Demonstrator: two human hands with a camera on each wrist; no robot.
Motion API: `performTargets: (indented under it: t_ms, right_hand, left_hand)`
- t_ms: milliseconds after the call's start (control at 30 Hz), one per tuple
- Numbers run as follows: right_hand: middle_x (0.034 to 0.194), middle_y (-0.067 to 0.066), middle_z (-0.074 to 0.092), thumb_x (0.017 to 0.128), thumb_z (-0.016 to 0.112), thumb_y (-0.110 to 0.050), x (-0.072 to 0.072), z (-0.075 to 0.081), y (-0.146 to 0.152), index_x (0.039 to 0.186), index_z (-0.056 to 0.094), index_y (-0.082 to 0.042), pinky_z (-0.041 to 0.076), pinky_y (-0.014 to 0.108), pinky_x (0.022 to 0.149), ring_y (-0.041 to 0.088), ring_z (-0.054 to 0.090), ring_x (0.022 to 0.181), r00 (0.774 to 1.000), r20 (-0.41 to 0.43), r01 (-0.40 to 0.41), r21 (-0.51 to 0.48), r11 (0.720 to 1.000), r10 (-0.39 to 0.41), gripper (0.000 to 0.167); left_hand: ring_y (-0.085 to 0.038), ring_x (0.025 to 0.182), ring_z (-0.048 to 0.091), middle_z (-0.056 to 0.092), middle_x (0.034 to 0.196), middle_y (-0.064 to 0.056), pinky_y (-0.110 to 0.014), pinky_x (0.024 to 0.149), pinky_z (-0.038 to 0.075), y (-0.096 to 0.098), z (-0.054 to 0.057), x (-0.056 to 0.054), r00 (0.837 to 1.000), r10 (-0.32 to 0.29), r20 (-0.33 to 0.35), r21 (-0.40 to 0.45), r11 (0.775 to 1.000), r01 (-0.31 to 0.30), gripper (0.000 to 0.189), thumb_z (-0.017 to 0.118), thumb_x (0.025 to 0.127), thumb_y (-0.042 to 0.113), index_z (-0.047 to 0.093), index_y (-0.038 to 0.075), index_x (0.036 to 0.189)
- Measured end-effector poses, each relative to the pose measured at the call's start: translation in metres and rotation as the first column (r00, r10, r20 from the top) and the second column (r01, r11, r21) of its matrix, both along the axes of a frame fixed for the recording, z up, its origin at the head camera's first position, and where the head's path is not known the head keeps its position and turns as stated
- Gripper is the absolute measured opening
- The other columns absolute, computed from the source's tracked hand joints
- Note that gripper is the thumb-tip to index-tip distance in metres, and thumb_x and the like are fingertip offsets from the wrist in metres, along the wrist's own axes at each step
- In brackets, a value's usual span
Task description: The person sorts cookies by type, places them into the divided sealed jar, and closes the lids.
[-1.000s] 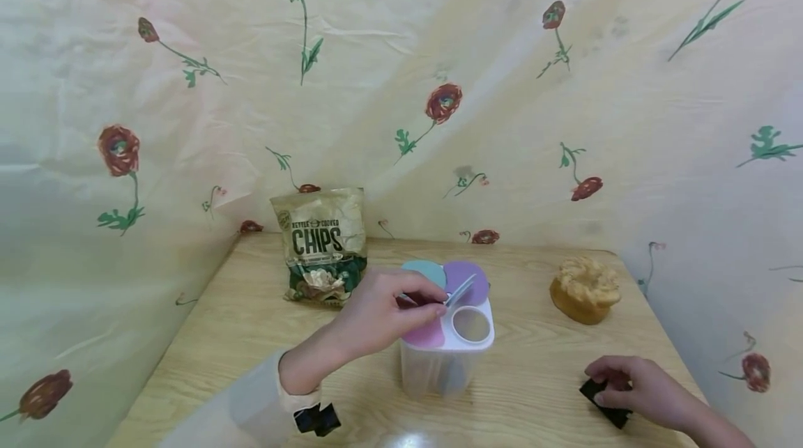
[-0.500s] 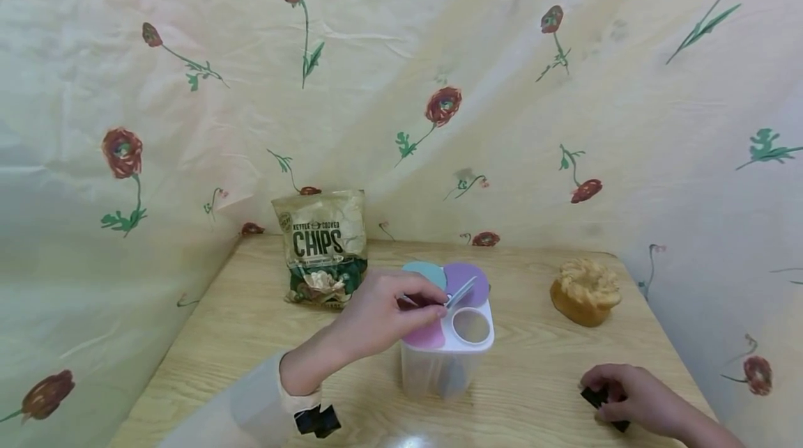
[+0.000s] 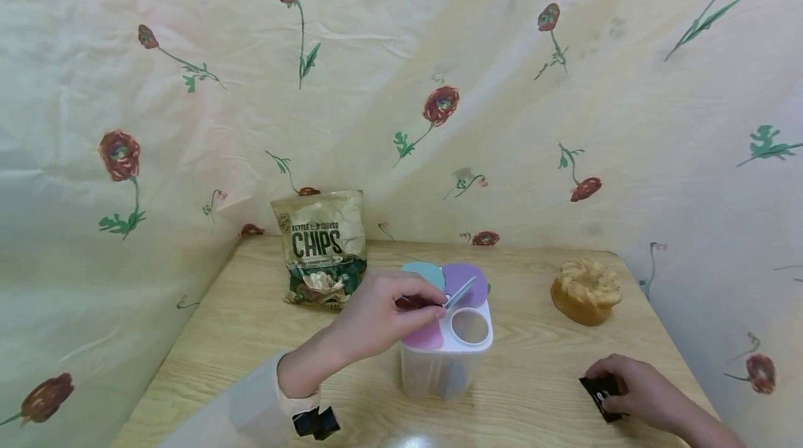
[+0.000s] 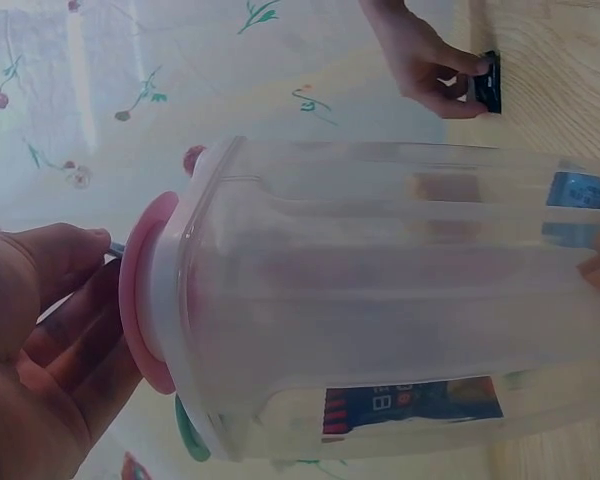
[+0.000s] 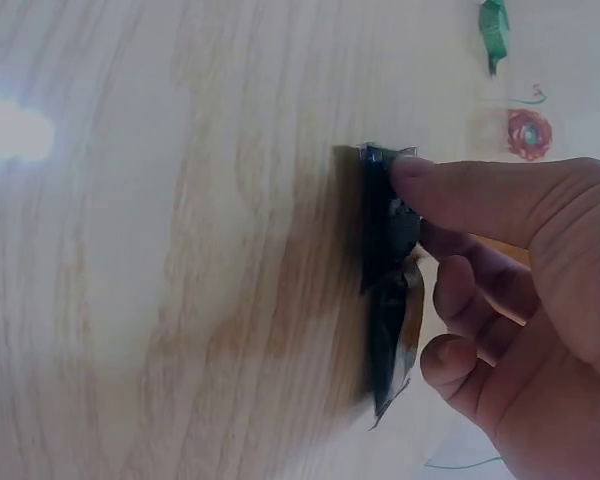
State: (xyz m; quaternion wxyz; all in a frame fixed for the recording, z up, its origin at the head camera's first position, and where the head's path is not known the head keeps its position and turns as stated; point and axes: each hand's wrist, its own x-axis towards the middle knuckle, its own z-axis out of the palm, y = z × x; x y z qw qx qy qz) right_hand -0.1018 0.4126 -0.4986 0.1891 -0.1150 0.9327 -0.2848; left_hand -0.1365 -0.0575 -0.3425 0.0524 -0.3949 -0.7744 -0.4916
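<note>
My left hand [image 3: 376,309] pinches the edge of a raised light-blue lid [image 3: 461,292] between thumb and fingers. That lid tops a clear plastic container [image 3: 433,368] whose round opening [image 3: 470,326] shows uncovered. Pink [image 3: 426,336], teal [image 3: 423,272] and purple [image 3: 467,282] lids lie flat on the other sections. At the right, my right hand [image 3: 646,392] holds a small black packet [image 3: 602,399] just at the table surface. In the right wrist view the packet [image 5: 388,220] has a dark lower part with a brownish side; whether it is one folded piece or two, I cannot tell.
A chips bag [image 3: 323,246] stands at the back left. Toward the back right sits a round bread-like cake [image 3: 585,291]. Inside the container are a dark-blue packet [image 4: 415,403] and a light-blue packet [image 4: 585,192]. Flowered cloth [image 3: 376,120] surrounds the wooden table [image 3: 527,364].
The right hand dipped slightly, then rose again, and the black packet has turned so more of its face shows. My left hand and the raised lid stay nearly still.
</note>
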Motion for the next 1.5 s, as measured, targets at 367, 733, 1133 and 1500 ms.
performTargets:
  t_ms: [367, 733, 1133, 1500]
  right_hand:
    - [0.106, 0.002, 0.065, 0.081, 0.087, -0.029, -0.003, -0.005, -0.005, 0.121, 0.071, -0.01, 0.043, 0.021, 0.066, 0.001, 0.05, 0.081, 0.999, -0.041, -0.013, 0.045, 0.999, 0.015, 0.047]
    - [0.102, -0.004, 0.071, 0.083, 0.084, -0.035, -0.011, -0.001, -0.016, 0.107, 0.075, -0.016, 0.048, 0.023, 0.064, -0.001, 0.056, 0.08, 0.992, -0.123, -0.017, 0.064, 0.998, 0.024, 0.031]
    - [0.104, -0.001, 0.074, 0.091, 0.078, -0.016, -0.019, 0.04, -0.044, 0.112, 0.073, -0.015, 0.046, 0.023, 0.056, -0.006, 0.059, 0.087, 0.921, -0.386, -0.073, -0.068, 0.995, 0.042, 0.022]
    - [0.087, -0.016, 0.069, 0.085, 0.084, -0.012, -0.019, 0.12, -0.095, 0.098, 0.072, -0.027, 0.049, 0.023, 0.058, 0.001, 0.059, 0.073, 0.841, -0.54, -0.129, -0.149, 0.98, 0.029, 0.023]
  left_hand:
    - [0.0, 0.083, 0.068, 0.078, 0.096, 0.001, -0.019, 0.074, 0.06, 0.0, 0.0, 0.0, 1.0, 0.003, -0.007, -0.008, 1.0, -0.003, 0.012, 0.079, 0.09, 0.01, 0.08, 0.01, 0.102]
    - [0.0, 0.083, 0.068, 0.078, 0.096, 0.001, -0.02, 0.073, 0.06, 0.0, 0.0, 0.0, 1.0, 0.0, 0.004, -0.005, 1.0, 0.0, 0.012, 0.079, 0.09, 0.011, 0.08, 0.01, 0.102]
    - [0.0, 0.083, 0.068, 0.078, 0.096, 0.001, -0.02, 0.073, 0.06, -0.001, 0.002, 0.001, 1.0, 0.012, 0.007, -0.01, 1.0, -0.012, 0.012, 0.079, 0.09, 0.012, 0.08, 0.011, 0.102]
    - [-0.001, 0.083, 0.068, 0.078, 0.095, 0.001, -0.021, 0.073, 0.06, -0.001, 0.002, 0.002, 0.999, 0.016, 0.029, -0.016, 1.0, -0.015, 0.013, 0.079, 0.09, 0.012, 0.08, 0.011, 0.102]
